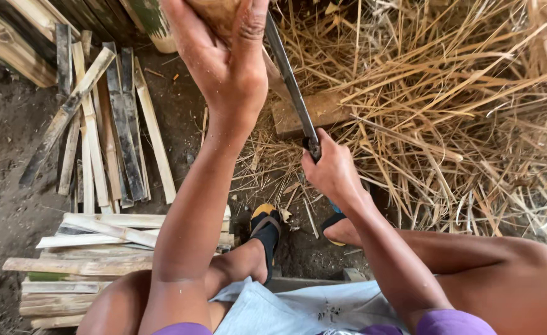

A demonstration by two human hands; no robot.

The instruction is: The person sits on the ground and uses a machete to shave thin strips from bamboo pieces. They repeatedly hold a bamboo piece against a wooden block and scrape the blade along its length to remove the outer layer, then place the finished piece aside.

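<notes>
While both hands grip — blade beside bamboo
Left hand [224,49] clasps a bamboo piece [214,12]; right hand [332,170] clenches the knife [289,80] just right of it — straw [459,105] beyond.

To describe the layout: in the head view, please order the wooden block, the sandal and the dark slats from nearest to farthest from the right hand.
From the right hand:
1. Wooden block, just above it.
2. Sandal, lower left.
3. Dark slats, far left.
</notes>
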